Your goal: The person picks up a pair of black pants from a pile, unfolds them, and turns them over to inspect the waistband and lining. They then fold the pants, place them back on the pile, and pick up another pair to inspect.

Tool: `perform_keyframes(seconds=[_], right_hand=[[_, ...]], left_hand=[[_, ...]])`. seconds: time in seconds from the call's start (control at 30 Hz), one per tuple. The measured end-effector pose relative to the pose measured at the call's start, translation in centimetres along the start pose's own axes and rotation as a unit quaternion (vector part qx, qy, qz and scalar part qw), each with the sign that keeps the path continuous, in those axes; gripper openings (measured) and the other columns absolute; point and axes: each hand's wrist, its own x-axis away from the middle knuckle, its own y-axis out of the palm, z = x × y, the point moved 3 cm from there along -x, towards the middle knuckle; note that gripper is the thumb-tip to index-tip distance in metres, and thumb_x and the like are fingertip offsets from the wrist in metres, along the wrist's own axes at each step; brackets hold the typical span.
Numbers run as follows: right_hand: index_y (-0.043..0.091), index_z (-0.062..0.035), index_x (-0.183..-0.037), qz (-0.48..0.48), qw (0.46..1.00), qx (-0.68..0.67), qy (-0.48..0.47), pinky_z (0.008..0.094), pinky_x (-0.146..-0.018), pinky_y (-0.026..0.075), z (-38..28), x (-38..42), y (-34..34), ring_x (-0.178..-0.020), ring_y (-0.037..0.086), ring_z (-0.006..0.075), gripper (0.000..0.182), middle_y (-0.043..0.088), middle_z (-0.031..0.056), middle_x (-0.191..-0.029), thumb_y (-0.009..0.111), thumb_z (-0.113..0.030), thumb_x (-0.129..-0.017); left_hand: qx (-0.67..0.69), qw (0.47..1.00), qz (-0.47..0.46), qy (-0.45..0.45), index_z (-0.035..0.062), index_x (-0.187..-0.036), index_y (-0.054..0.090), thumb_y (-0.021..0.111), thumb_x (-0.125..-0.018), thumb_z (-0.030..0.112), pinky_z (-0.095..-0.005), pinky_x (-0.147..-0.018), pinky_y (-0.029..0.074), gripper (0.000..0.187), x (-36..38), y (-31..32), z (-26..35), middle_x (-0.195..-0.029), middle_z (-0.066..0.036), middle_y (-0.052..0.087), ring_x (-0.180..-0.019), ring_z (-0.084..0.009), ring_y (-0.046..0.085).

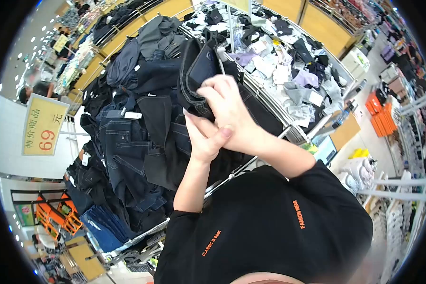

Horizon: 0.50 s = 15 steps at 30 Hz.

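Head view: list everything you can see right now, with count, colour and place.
Folded dark denim jeans: one, dark blue, held up over the bin.
Heaped jeans pile: many, navy to black, in the wire bin at centre left.
Small packaged garments: many, white, grey, lilac and black, in the next bin, upper right.
Yellow price sign: one, red "69", left.
Orange boxes: a stack, right.
Black T-shirt: one, orange lettering, bottom.
Left hand: under the jeans.
Right hand: fingers gripping the jeans.
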Motion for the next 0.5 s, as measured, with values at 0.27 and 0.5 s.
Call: perform_keyframes(seconds=[0.27, 0.5], right_hand=[[0.056, 0.0080, -0.121, -0.172, 0.968, -0.183, 0.018, 0.0518, -0.114, 0.028, 8.4, 7.0, -6.1, -0.136, 0.038, 0.0421, 0.042, 0.048, 0.0251, -0.137, 0.058, 0.000, -0.079], [0.067, 0.0017, -0.103, -0.072, 0.983, -0.138, -0.096, 0.0447, -0.093, 0.049, 11.5, 9.6, -12.8, -0.090, 0.065, 0.0351, 0.035, 0.067, 0.0123, -0.090, 0.072, -0.003, -0.069]], left_hand=[[-0.043, 0.993, 0.104, -0.040, 0.0001, -0.134, 0.048, 0.055, -0.100, 0.018, -0.0403, -0.099, 0.049, 0.039, -0.2, 2.5, -8.8, -0.128, -0.014, 0.058, -0.114, -0.0241, 0.060], [0.191, 0.937, 0.179, -0.232, -0.0010, -0.127, 0.055, 0.055, -0.098, 0.023, -0.0456, -0.095, 0.053, 0.037, 1.4, 2.0, -12.0, -0.121, -0.017, 0.063, -0.109, -0.0319, 0.064]])
